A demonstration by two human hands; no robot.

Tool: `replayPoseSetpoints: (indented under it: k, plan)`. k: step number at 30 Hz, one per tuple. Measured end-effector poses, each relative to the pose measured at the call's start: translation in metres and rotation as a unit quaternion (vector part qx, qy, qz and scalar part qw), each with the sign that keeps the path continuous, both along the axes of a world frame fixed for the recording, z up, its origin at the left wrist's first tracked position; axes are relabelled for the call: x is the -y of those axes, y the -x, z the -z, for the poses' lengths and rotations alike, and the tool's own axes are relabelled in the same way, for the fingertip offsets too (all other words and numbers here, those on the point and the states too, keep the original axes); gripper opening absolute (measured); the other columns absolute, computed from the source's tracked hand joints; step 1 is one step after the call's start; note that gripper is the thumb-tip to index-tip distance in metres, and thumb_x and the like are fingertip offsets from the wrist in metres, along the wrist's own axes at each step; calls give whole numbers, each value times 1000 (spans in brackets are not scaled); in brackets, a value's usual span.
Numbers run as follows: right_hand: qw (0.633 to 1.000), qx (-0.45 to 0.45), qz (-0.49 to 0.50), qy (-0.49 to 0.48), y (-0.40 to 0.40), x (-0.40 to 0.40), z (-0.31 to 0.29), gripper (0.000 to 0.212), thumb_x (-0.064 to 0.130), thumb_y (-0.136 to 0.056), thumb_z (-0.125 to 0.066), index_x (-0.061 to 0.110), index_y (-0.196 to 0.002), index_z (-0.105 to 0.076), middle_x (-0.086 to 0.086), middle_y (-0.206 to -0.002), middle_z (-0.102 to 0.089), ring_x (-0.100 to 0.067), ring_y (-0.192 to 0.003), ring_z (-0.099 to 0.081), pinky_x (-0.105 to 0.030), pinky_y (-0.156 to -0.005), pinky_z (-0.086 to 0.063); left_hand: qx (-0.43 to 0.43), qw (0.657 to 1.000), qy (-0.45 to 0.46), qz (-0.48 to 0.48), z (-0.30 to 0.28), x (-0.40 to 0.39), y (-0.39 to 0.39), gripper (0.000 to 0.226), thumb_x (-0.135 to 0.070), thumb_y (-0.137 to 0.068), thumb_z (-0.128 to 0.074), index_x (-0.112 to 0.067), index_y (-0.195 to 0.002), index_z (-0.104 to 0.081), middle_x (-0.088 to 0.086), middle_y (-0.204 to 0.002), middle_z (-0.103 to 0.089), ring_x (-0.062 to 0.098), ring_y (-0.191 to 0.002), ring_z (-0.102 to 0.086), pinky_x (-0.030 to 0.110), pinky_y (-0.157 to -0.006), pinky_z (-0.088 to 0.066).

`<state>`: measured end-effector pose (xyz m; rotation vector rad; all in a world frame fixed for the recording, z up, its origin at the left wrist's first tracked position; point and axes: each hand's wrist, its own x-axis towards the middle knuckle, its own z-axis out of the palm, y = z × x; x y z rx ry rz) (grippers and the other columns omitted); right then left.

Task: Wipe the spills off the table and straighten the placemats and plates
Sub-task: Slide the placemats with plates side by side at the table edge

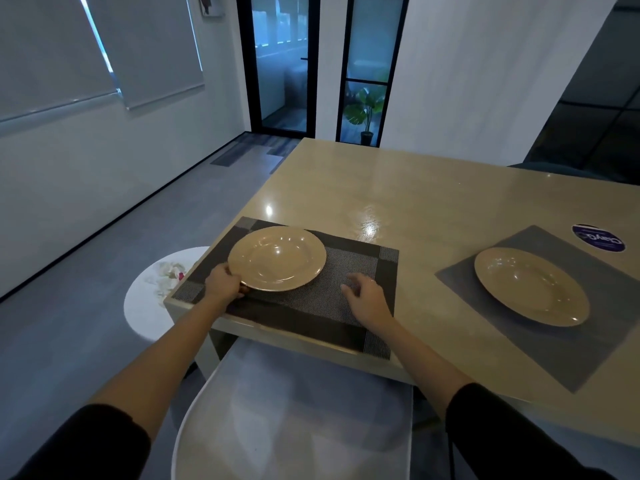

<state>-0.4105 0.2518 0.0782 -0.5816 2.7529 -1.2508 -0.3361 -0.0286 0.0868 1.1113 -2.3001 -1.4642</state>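
Head view | left hand (pixel 224 280) grips plate (pixel 277 258) rim | right hand (pixel 367 295) loose-fingered on placemat (pixel 332 306)

Single head view, looking forward and down, close over table (pixel 433 188) corner; no second view.

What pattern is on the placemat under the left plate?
The placemat is dark woven mesh with a lighter speckled centre and corners, per the head view.

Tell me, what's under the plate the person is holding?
A dark woven placemat lies under the plate, which the left hand grips. The mat's covered part is hidden.
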Motion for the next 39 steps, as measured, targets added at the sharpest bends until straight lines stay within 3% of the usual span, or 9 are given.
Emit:
replayPoseSetpoints:
  k: [6,10,18,21,24,27,31,35,39]
  plan:
    - [912,318,75,249,14,30,-13,54,20,-95,-55,8,-141,-30,-14,-85,-66,-21,-65,-67,-30,-68,-60,-9,998,-46,31,8,-25,5,45,-11,-95,-52,-8,-138,-40,19,-107,-66,12,-64,-62,16,-44,-50]
    - [919,314,92,222,15,35,-7,60,14,-93,-57,12,-144,-26,-18,-102,-63,-19,-65,-67,-34,-69,-60,-4,998,-48,27,11,-32,-2,48,-12,-95,-52,-9,-140,-36,17,-105,-64,13,-64,-61,14,-41,-49]
    - [944,265,70,185,7,36,-8,64,10,-88,-63,15,-143,-31,-21,-122,-59,-21,-77,-66,-14,-45,-51,5,998,-58,10,7,-28,-11,51,-9,-94,-53,-14,-141,-34,18,-111,-63,14,-64,-61,18,-44,-52]
    - [941,282,62,178,11,35,-8,59,12,-89,-62,13,-141,-33,-20,-119,-61,-15,-66,-65,-17,-51,-54,7,998,-62,28,5,-28,-12,53,-10,-94,-52,-14,-143,-31,18,-123,-58,16,-73,-63,23,-54,-52]
    - [938,298,48,174,12,32,-9,51,17,-93,-57,10,-138,-36,-18,-109,-65,-18,-70,-66,-26,-64,-59,7,999,-27,41,3,-32,-15,58,-18,-93,-54,-13,-144,-26,18,-140,-40,29,-108,-56,38,-81,-54]
    - [984,148,79,63,8,32,-10,38,27,-96,-50,7,-129,-49,-15,-115,-61,-24,-97,-62,-34,-83,-52,49,995,81,35,0,-41,-16,77,-35,-90,-59,-13,-149,-15,19,-152,-16,39,-138,-25,53,-108,-31]
    - [985,-49,93,-133,0,13,-6,42,31,-99,-37,8,-131,-50,-13,-138,-47,-29,-128,-41,-44,-104,-38,111,974,177,81,6,-39,-24,83,-49,-93,-48,-8,-152,-6,18,-158,-6,38,-146,-7,56,-117,-13]
    - [951,-60,-19,-301,-3,-24,21,65,52,-98,-23,16,-151,-16,-7,-160,-9,-26,-148,-5,-45,-119,-9,181,934,253,174,27,-16,-40,72,-46,-96,-38,-12,-153,-9,14,-161,7,32,-148,11,56,-118,3]
    - [944,-79,-35,-320,-2,-44,35,80,65,-86,-1,20,-152,-6,-3,-161,-2,-21,-148,1,-42,-120,-5,201,907,300,217,38,-15,-47,83,-60,-93,-35,-15,-153,0,13,-160,16,30,-147,17,55,-116,6]
